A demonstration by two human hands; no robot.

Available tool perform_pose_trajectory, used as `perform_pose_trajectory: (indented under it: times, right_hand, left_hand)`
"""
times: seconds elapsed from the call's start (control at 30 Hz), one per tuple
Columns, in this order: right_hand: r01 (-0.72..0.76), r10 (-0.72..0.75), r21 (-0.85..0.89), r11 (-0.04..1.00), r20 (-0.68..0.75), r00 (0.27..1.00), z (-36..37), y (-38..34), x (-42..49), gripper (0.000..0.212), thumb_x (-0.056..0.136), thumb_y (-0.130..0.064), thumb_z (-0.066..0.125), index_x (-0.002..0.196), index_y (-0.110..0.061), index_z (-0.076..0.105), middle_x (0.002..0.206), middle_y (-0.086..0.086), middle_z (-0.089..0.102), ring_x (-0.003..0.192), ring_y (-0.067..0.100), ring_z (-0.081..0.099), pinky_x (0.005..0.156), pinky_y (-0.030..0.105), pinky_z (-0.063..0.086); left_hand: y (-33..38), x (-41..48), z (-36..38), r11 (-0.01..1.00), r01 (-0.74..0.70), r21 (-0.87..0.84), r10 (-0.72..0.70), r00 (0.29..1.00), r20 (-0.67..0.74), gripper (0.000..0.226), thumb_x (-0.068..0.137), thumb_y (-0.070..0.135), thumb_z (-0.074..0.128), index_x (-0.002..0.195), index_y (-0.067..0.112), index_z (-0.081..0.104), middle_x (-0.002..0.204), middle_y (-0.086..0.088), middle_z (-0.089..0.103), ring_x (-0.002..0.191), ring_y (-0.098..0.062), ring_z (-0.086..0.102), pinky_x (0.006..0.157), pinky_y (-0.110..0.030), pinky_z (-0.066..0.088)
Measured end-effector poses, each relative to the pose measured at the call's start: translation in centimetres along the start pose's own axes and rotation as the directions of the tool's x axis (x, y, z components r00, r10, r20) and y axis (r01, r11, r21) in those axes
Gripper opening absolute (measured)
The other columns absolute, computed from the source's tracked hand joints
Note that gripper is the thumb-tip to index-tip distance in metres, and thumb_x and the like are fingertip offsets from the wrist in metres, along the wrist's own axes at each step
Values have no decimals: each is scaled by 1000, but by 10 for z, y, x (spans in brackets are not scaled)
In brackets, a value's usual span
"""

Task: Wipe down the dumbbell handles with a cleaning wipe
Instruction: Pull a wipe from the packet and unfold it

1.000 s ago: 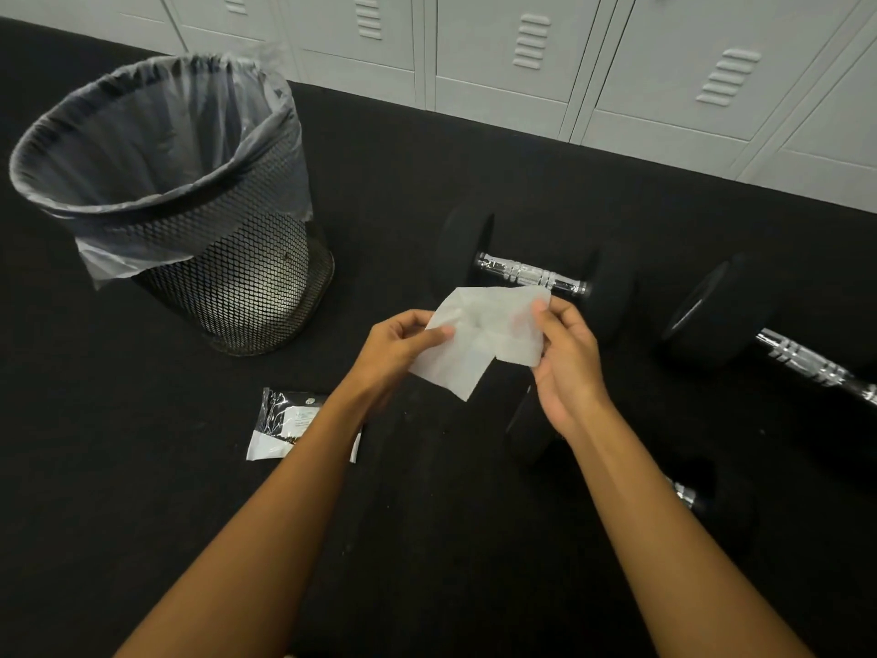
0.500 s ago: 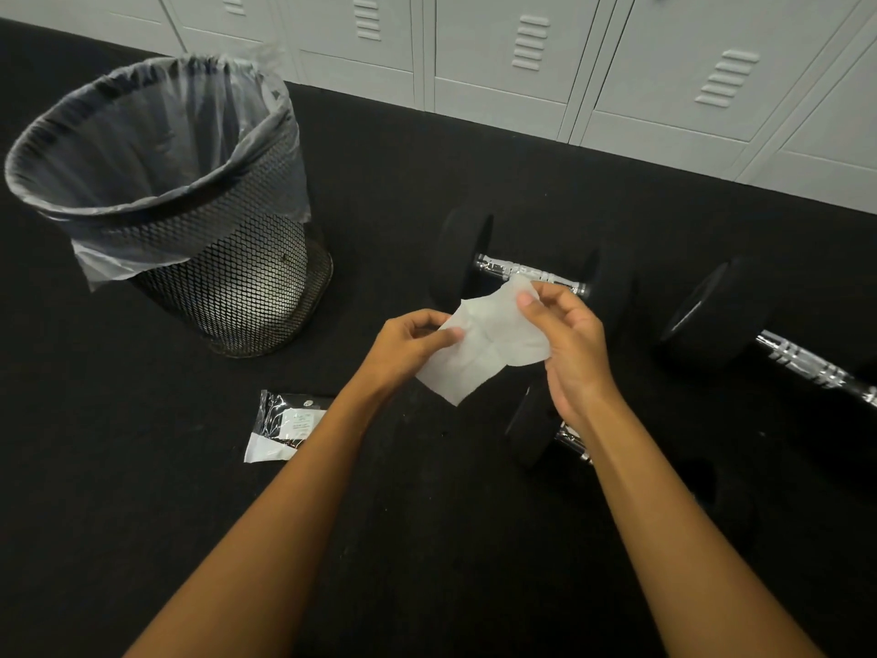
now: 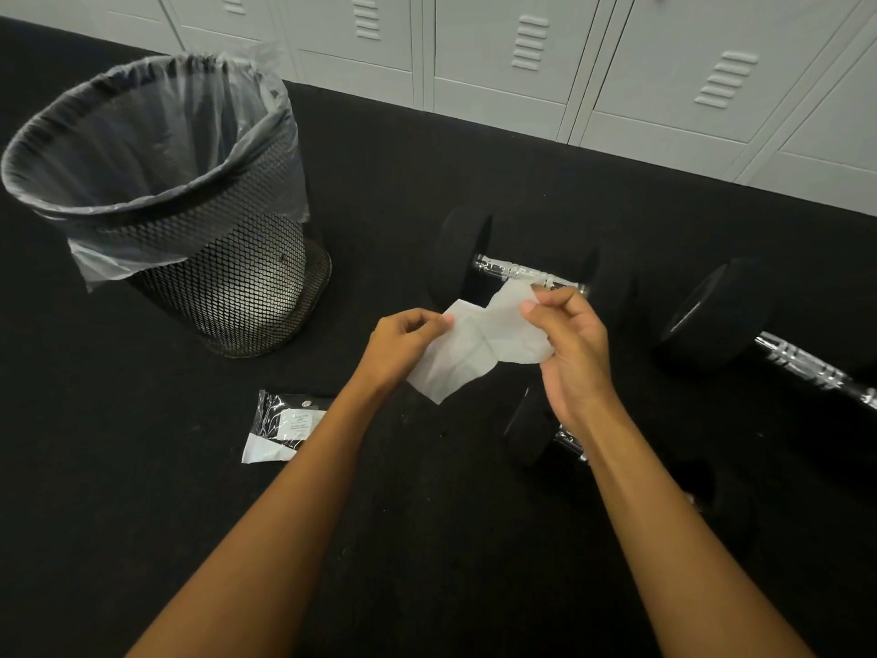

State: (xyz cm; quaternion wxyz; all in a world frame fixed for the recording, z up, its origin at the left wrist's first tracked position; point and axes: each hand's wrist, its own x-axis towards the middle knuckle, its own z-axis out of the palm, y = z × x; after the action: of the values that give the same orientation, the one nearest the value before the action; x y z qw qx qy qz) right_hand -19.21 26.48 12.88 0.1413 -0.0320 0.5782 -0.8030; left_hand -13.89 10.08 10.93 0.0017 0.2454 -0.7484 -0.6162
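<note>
A white cleaning wipe (image 3: pixel 479 349) hangs unfolded in the air between both hands. My left hand (image 3: pixel 403 341) pinches its left edge and my right hand (image 3: pixel 569 344) pinches its upper right corner. Behind the wipe lies a black dumbbell with a chrome handle (image 3: pixel 517 272) on the black floor. A second dumbbell's chrome handle (image 3: pixel 807 368) lies at the right. A third, smaller dumbbell (image 3: pixel 531 427) sits under my right forearm, its handle mostly hidden.
A black mesh bin (image 3: pixel 228 282) lined with a clear plastic bag stands at the left. The opened wipe packet (image 3: pixel 284 425) lies on the floor beside my left forearm. Grey lockers (image 3: pixel 522 64) run along the back.
The wipe has been spread wider between the hands. My right hand's fingers shifted along its upper edge, and both hands stayed over the same spot.
</note>
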Motion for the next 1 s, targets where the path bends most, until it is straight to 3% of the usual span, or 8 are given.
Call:
perform_pose_trajectory:
  times: [0.17, 0.33, 0.5, 0.67, 0.73, 0.87, 0.93, 1.0]
  right_hand:
    - [134, -111, -189, 973, 125, 986, 11, 6, -6, 13, 82, 1, 63, 83, -11, 61, 89, -1, 64, 87, 5, 63, 78, 19, 49]
    - [277, -185, -416, 866, 247, 951, 16, 21, -13, 15, 82, -3, 65, 86, -17, 65, 88, -7, 65, 93, 6, 60, 90, 26, 47]
    - [427, -270, -523, 738, 352, 896, 25, 35, -24, 14, 84, -4, 64, 94, -11, 70, 105, 2, 62, 104, -15, 46, 85, 3, 38]
    - [552, -338, -594, 585, 440, 832, 23, 52, -24, 23, 82, -4, 64, 103, -12, 70, 109, -15, 55, 118, 9, 44, 95, 31, 45]
    - [618, -334, -570, 542, 529, 780, 21, 55, -27, 24, 83, -5, 64, 105, -11, 70, 109, -8, 64, 119, 8, 43, 99, 25, 40]
    - [658, -348, -492, 570, 580, 736, 23, 55, -35, 18, 84, -11, 60, 95, -6, 72, 105, 6, 69, 108, 9, 56, 95, 21, 42]
    - [616, -400, -464, 637, 485, 778, 25, 53, -37, 18, 84, -11, 58, 92, -4, 72, 96, 7, 71, 97, 10, 63, 87, 21, 48]
    - [489, -399, -433, 758, 285, 871, 26, 48, -35, 18, 85, -14, 56, 90, -5, 72, 90, 5, 71, 88, 12, 65, 80, 21, 49]
  left_hand:
    - [2, 2, 4, 994, 35, -105, -37, 999, -17, 21, 92, 31, 54, 92, 16, 67, 99, -5, 65, 92, -22, 62, 79, -33, 51]
    - [1, 5, 3, 934, 146, -326, -153, 988, 6, 23, 94, 32, 50, 102, 17, 65, 110, -11, 64, 102, -28, 62, 89, -44, 52]
    - [2, 9, 1, 898, 143, -417, -158, 987, -3, 27, 96, 32, 46, 112, 15, 60, 115, -12, 62, 104, -28, 60, 80, -39, 54]
    - [2, 12, 1, 857, 135, -497, -168, 985, -22, 24, 95, 31, 47, 108, 16, 60, 113, -11, 62, 102, -27, 61, 77, -37, 54]
    - [3, 12, 1, 832, 129, -540, -184, 982, -49, 25, 95, 29, 48, 107, 12, 61, 111, -12, 63, 99, -26, 61, 81, -39, 51]
    - [2, 11, -1, 744, 110, -658, -222, 971, -88, 24, 95, 27, 48, 108, 12, 61, 116, -14, 62, 106, -28, 59, 94, -46, 47]
    - [2, 12, -3, 706, 101, -701, -226, 970, -87, 27, 95, 28, 48, 114, 12, 58, 120, -13, 61, 110, -28, 59, 96, -49, 47]
    - [2, 14, -4, 688, 90, -720, -218, 972, -86, 30, 96, 27, 47, 118, 10, 58, 122, -14, 61, 113, -29, 58, 96, -50, 47]
